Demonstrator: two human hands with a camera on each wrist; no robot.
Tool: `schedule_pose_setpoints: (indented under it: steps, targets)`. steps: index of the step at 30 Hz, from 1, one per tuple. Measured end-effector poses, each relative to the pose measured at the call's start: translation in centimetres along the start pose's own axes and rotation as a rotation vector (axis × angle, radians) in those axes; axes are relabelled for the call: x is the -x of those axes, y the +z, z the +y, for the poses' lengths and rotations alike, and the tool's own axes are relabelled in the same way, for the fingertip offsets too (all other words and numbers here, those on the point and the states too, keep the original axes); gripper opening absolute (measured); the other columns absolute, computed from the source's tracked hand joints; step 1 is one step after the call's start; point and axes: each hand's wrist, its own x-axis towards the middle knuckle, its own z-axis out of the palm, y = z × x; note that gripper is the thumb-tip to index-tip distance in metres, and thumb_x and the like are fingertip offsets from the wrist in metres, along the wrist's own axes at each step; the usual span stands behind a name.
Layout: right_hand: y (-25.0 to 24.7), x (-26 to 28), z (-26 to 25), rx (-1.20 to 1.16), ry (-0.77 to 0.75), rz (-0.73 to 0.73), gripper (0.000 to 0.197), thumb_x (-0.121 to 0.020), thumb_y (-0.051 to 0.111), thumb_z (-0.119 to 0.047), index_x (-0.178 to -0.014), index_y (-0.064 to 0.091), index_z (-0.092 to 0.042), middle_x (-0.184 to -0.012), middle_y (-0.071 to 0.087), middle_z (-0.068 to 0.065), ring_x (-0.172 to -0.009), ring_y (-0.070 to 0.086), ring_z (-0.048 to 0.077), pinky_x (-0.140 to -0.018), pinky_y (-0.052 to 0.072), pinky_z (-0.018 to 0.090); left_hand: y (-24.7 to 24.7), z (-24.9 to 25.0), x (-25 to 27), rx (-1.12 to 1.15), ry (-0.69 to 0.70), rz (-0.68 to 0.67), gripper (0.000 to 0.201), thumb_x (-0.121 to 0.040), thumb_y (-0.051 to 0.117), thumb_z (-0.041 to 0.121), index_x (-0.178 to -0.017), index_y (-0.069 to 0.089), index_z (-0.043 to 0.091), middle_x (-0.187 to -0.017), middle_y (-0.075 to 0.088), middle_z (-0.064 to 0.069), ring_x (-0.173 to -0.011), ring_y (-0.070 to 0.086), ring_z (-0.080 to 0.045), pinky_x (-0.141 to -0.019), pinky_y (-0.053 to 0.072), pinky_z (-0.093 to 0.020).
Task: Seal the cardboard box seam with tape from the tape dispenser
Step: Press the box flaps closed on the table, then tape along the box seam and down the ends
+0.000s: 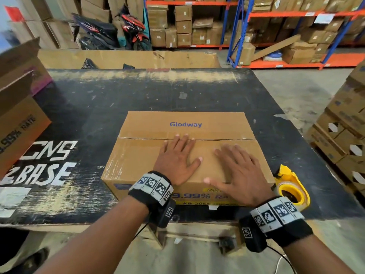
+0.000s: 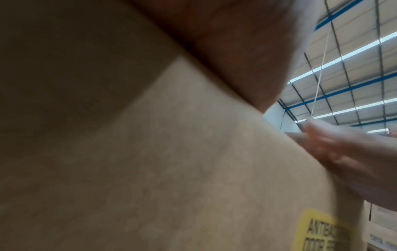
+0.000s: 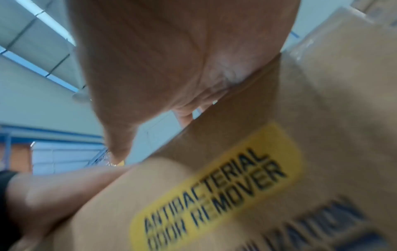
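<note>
Cardboard box [image 1: 183,155] at frame centre on bench [image 1: 118,99]. Left hand [image 1: 175,157] and right hand [image 1: 237,173] flat, fingers spread, holding nothing. Seam [image 1: 138,138] looks untaped; tape dispenser [image 1: 292,186] untouched, lower right. Taping remains.

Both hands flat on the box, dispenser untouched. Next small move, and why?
Probably the right hand lifts off and reaches for the tape dispenser lying just right of the box. The seam looks closed, and the left hand already holds the flaps down.
</note>
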Motion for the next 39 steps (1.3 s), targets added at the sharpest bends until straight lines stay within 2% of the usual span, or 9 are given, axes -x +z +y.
schedule_pose_setpoints:
  steps: [4, 10, 13, 17, 22, 29, 33, 36, 39]
  targets:
    - [-0.1, -3.3, 1.1, -0.027, 0.050, -0.062, 0.095, -0.079, 0.017, -0.087, -0.160, 0.009, -0.039, -0.170, -0.003, -0.007, -0.156, -0.006, 0.024, -0.122, 0.006, 0.058, 0.0, 0.4, -0.1, 0.003, -0.037, -0.008, 0.079, -0.094, 0.015, 0.069, -0.162, 0.012, 0.029, -0.173, 0.006, 0.004, -0.159, 0.002, -0.021, -0.126, 0.004, -0.054]
    - [0.1, -4.3, 2.2, -0.117, 0.032, -0.148, 0.086, -0.085, 0.025, -0.079, -0.159, 0.015, -0.037, -0.169, 0.004, -0.009, -0.157, -0.003, 0.020, -0.123, -0.003, 0.053, 0.2, 0.4, 0.2, 0.016, -0.028, 0.017, 0.079, -0.093, 0.014, 0.071, -0.161, 0.012, 0.032, -0.172, 0.007, 0.007, -0.159, 0.002, -0.018, -0.127, 0.004, -0.051]
    - [-0.7, -2.6, 4.9, -0.478, 0.070, 0.123, 0.063, -0.095, 0.049, -0.053, -0.152, 0.039, -0.028, -0.162, 0.033, -0.002, -0.153, 0.021, 0.018, -0.124, 0.019, 0.046, 0.2, 0.4, 0.1, 0.035, -0.021, 0.037, 0.078, -0.093, 0.015, 0.071, -0.161, 0.015, 0.032, -0.172, 0.009, 0.007, -0.159, 0.004, -0.018, -0.127, 0.005, -0.050]
    - [0.4, 1.4, 11.5, -0.479, 0.500, 0.472, 0.048, -0.091, 0.054, -0.027, -0.139, 0.053, -0.022, -0.135, 0.054, 0.007, -0.129, 0.049, 0.025, -0.103, 0.043, 0.042, 0.5, 0.2, 0.0, 0.030, -0.010, 0.054, 0.076, -0.094, 0.017, 0.071, -0.160, 0.017, 0.033, -0.171, 0.013, 0.006, -0.159, 0.007, -0.018, -0.127, 0.007, -0.051]
    - [5.3, 5.4, 18.7, -0.267, 0.900, -0.009, 0.065, -0.083, 0.058, -0.039, -0.142, 0.048, -0.013, -0.140, 0.050, 0.019, -0.130, 0.047, 0.041, -0.103, 0.042, 0.047, 0.5, 0.2, -0.1, 0.024, -0.011, 0.084, 0.079, -0.091, 0.017, 0.074, -0.159, 0.023, 0.033, -0.170, 0.019, 0.006, -0.158, 0.013, -0.020, -0.126, 0.011, -0.050]
    - [7.7, 5.2, 21.5, -0.331, 0.891, -0.078, 0.030, -0.084, 0.065, -0.031, -0.101, 0.067, -0.006, -0.104, 0.071, 0.018, -0.103, 0.066, 0.037, -0.075, 0.046, 0.035, 0.4, 0.0, -0.1, 0.032, -0.010, 0.080, 0.082, -0.090, 0.017, 0.075, -0.158, 0.025, 0.032, -0.170, 0.021, 0.005, -0.158, 0.016, -0.021, -0.125, 0.012, -0.051]
    - [5.8, 5.8, 22.9, -0.782, 0.934, -0.004, 0.021, -0.083, 0.065, -0.027, -0.081, 0.068, -0.007, -0.082, 0.070, 0.015, -0.075, 0.064, 0.028, -0.067, 0.050, 0.036, 0.5, -0.3, -0.1, 0.035, -0.015, 0.098, 0.080, -0.090, 0.019, 0.076, -0.157, 0.029, 0.033, -0.169, 0.025, 0.005, -0.157, 0.020, -0.022, -0.125, 0.017, -0.051]
    - [1.7, 6.8, 21.9, -1.264, 0.917, 0.208, 0.017, -0.089, 0.064, -0.016, -0.103, 0.062, -0.007, -0.094, 0.068, 0.017, -0.074, 0.062, 0.023, -0.064, 0.050, 0.033, 0.4, -0.3, 0.1, 0.039, -0.021, 0.102, 0.080, -0.091, 0.019, 0.076, -0.157, 0.029, 0.033, -0.169, 0.025, 0.006, -0.157, 0.019, -0.020, -0.125, 0.017, -0.050]
    - [-3.6, 5.9, 19.6, -1.395, 0.705, 0.361, 0.036, -0.089, 0.067, -0.013, -0.123, 0.055, -0.019, -0.095, 0.068, 0.007, -0.079, 0.062, 0.017, -0.068, 0.048, 0.034, 0.3, -0.1, 0.2, 0.032, -0.035, 0.089, 0.080, -0.091, 0.017, 0.076, -0.158, 0.025, 0.034, -0.169, 0.021, 0.008, -0.158, 0.015, -0.017, -0.126, 0.015, -0.049]
